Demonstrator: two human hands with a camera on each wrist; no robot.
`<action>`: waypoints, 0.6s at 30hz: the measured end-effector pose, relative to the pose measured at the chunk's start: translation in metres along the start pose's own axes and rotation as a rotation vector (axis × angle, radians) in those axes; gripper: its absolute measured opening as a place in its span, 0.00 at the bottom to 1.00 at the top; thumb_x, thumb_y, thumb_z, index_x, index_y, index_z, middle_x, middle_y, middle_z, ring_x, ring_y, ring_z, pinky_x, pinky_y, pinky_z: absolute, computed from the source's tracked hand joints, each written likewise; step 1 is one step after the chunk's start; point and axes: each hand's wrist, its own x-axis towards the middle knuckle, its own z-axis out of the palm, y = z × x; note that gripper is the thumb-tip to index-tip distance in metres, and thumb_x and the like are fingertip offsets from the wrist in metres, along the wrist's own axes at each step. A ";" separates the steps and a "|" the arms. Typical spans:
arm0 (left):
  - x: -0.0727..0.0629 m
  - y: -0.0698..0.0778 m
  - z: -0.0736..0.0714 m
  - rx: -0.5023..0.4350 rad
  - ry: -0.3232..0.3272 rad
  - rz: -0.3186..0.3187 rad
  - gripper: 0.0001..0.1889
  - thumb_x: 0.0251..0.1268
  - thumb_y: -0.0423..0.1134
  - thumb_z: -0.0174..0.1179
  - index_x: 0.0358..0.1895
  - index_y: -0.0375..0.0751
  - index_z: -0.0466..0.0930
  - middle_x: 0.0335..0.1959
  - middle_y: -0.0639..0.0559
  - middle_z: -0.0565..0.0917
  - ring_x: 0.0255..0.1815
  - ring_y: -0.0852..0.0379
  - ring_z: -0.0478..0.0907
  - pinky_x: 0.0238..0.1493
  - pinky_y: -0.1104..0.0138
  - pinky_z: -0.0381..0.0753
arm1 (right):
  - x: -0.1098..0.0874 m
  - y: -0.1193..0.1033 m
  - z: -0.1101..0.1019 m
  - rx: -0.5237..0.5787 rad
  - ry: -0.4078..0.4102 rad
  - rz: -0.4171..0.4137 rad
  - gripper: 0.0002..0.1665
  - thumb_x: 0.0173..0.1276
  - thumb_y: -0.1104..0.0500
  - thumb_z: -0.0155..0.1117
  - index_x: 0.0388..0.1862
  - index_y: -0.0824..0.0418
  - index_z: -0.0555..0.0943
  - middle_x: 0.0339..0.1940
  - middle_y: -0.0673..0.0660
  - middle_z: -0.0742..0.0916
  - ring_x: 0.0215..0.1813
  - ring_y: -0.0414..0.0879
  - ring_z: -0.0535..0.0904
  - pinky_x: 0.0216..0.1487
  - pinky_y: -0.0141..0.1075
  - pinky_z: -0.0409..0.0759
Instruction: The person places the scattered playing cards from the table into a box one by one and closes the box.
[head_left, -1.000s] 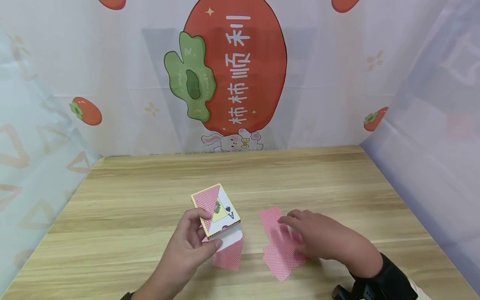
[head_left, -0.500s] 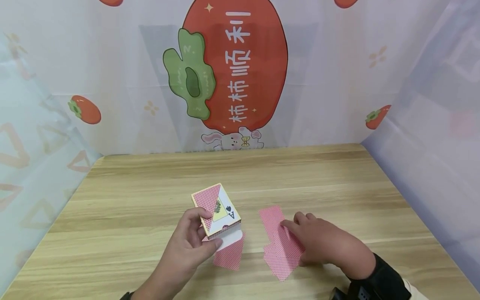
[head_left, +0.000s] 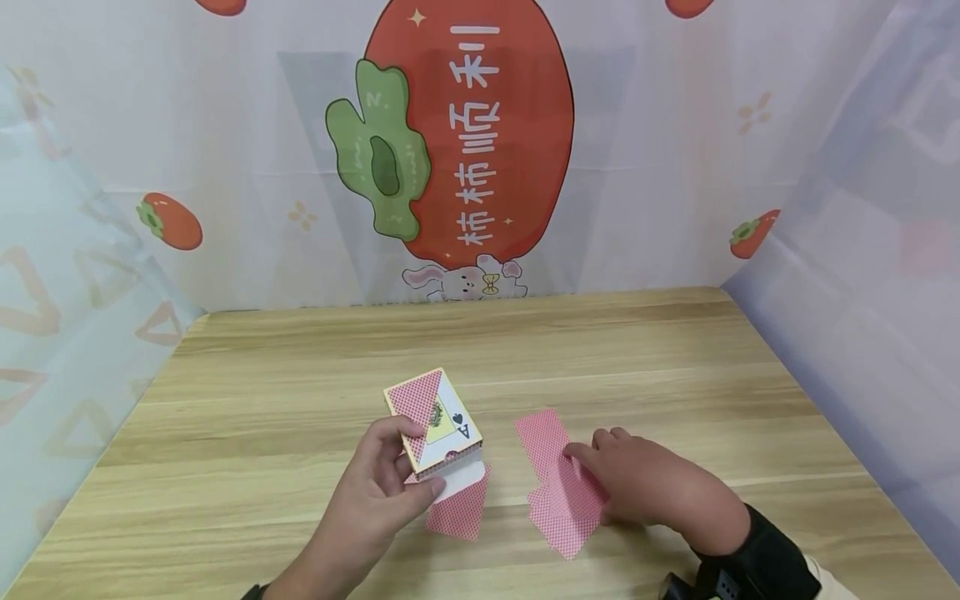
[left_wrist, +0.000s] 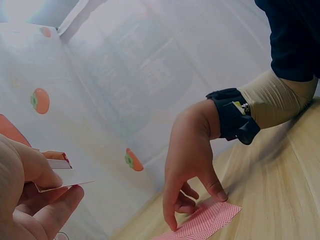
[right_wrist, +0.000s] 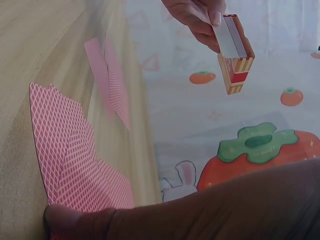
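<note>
My left hand holds a playing-card box with an ace of spades printed on its front. Its white flap hangs loose at the near end, the thumb against it. Stacked cards show inside the box in the right wrist view. My right hand reaches over several overlapping playing cards, face down with red-checked backs. Thumb and index fingertip grip opposite edges of the top card, as the left wrist view shows. More face-down cards lie below the box, partly hidden by it.
The wood-grain table runs back to a white curtain printed with persimmons and a rabbit. Curtains also close off both sides. A black band with a device sits on the right wrist.
My right hand has shifted slightly down and its fingers have drawn in on the top card's edges. The left hand and card box have stayed nearly still.
</note>
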 end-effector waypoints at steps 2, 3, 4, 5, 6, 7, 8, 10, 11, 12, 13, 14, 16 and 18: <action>0.000 0.000 0.000 0.000 0.001 0.001 0.29 0.61 0.17 0.60 0.60 0.42 0.61 0.57 0.37 0.71 0.56 0.52 0.79 0.50 0.64 0.86 | 0.000 0.001 0.000 0.015 0.003 -0.001 0.45 0.47 0.57 0.84 0.66 0.51 0.75 0.40 0.50 0.77 0.44 0.46 0.70 0.44 0.41 0.76; 0.000 0.000 0.000 -0.001 0.001 0.001 0.29 0.61 0.17 0.60 0.61 0.42 0.61 0.57 0.37 0.71 0.56 0.52 0.79 0.50 0.64 0.86 | 0.000 0.001 0.000 0.020 0.004 -0.002 0.44 0.47 0.58 0.83 0.65 0.51 0.75 0.40 0.50 0.77 0.44 0.46 0.70 0.44 0.41 0.75; 0.000 -0.001 0.000 -0.003 0.001 0.000 0.29 0.61 0.17 0.60 0.61 0.42 0.61 0.57 0.37 0.71 0.56 0.52 0.79 0.50 0.64 0.86 | 0.000 0.002 0.000 0.023 0.002 -0.003 0.44 0.47 0.58 0.83 0.65 0.50 0.76 0.40 0.49 0.76 0.44 0.46 0.69 0.43 0.40 0.75; 0.000 -0.001 0.000 -0.004 0.001 0.000 0.29 0.61 0.17 0.60 0.61 0.42 0.61 0.57 0.37 0.71 0.56 0.52 0.79 0.50 0.64 0.86 | 0.000 0.002 -0.001 0.026 0.002 -0.008 0.44 0.47 0.57 0.83 0.65 0.50 0.76 0.41 0.50 0.76 0.44 0.46 0.69 0.43 0.40 0.75; 0.000 -0.001 0.000 -0.003 0.003 -0.002 0.29 0.61 0.17 0.60 0.60 0.42 0.61 0.58 0.37 0.71 0.56 0.52 0.79 0.50 0.64 0.86 | 0.000 0.002 -0.001 0.028 0.001 -0.013 0.43 0.47 0.57 0.83 0.65 0.50 0.76 0.41 0.49 0.76 0.44 0.46 0.69 0.43 0.40 0.75; 0.000 -0.001 0.000 -0.003 0.005 -0.007 0.29 0.60 0.17 0.61 0.60 0.42 0.61 0.58 0.37 0.71 0.57 0.52 0.79 0.50 0.64 0.86 | 0.000 0.002 -0.001 0.029 0.003 -0.019 0.43 0.47 0.57 0.83 0.64 0.50 0.76 0.41 0.49 0.76 0.44 0.45 0.69 0.43 0.40 0.75; 0.000 -0.001 0.000 -0.002 0.008 -0.011 0.29 0.60 0.17 0.61 0.60 0.42 0.61 0.58 0.37 0.71 0.57 0.52 0.79 0.50 0.64 0.86 | 0.000 0.002 -0.001 0.029 0.005 -0.026 0.43 0.47 0.57 0.83 0.64 0.50 0.76 0.42 0.49 0.75 0.45 0.45 0.69 0.43 0.40 0.75; 0.000 0.000 0.000 0.003 0.014 -0.020 0.29 0.60 0.18 0.61 0.60 0.42 0.61 0.58 0.37 0.71 0.57 0.51 0.79 0.50 0.64 0.86 | 0.000 0.002 -0.002 0.032 0.007 -0.037 0.42 0.48 0.56 0.83 0.63 0.51 0.76 0.42 0.49 0.75 0.45 0.45 0.69 0.42 0.39 0.75; 0.000 0.000 0.000 0.005 0.016 -0.023 0.29 0.60 0.18 0.61 0.60 0.41 0.61 0.58 0.37 0.70 0.57 0.51 0.79 0.51 0.64 0.86 | 0.000 0.002 -0.002 0.036 0.011 -0.044 0.41 0.48 0.56 0.83 0.63 0.51 0.77 0.42 0.48 0.74 0.45 0.45 0.68 0.41 0.38 0.75; 0.000 0.000 0.000 0.007 0.018 -0.026 0.29 0.60 0.18 0.61 0.60 0.41 0.61 0.59 0.37 0.70 0.57 0.51 0.79 0.51 0.64 0.86 | -0.001 0.002 -0.002 0.039 0.014 -0.050 0.40 0.49 0.57 0.83 0.62 0.52 0.77 0.42 0.48 0.74 0.44 0.44 0.68 0.40 0.37 0.74; 0.000 0.001 0.000 0.008 0.019 -0.028 0.29 0.60 0.18 0.62 0.60 0.41 0.61 0.59 0.37 0.70 0.58 0.51 0.79 0.51 0.64 0.86 | -0.001 0.003 -0.001 0.040 0.018 -0.057 0.39 0.49 0.57 0.83 0.61 0.52 0.77 0.41 0.48 0.73 0.44 0.44 0.68 0.39 0.36 0.74; 0.000 0.001 0.000 0.007 0.018 -0.028 0.29 0.60 0.18 0.62 0.61 0.41 0.61 0.59 0.37 0.70 0.57 0.51 0.79 0.51 0.64 0.86 | -0.001 0.003 -0.001 0.040 0.023 -0.063 0.39 0.49 0.57 0.82 0.61 0.52 0.77 0.41 0.47 0.73 0.43 0.44 0.68 0.38 0.36 0.73; 0.000 0.001 0.000 0.006 0.015 -0.025 0.29 0.60 0.18 0.61 0.60 0.41 0.61 0.59 0.37 0.70 0.57 0.51 0.79 0.51 0.64 0.86 | -0.001 0.003 0.000 0.035 0.032 -0.074 0.38 0.49 0.57 0.82 0.60 0.53 0.78 0.41 0.47 0.73 0.43 0.43 0.68 0.38 0.35 0.74; -0.001 0.001 0.000 0.003 0.009 -0.021 0.29 0.61 0.18 0.61 0.61 0.41 0.61 0.59 0.37 0.71 0.57 0.51 0.79 0.51 0.64 0.86 | -0.001 0.003 0.001 0.030 0.045 -0.084 0.38 0.49 0.57 0.82 0.60 0.53 0.78 0.42 0.46 0.76 0.44 0.43 0.70 0.40 0.36 0.76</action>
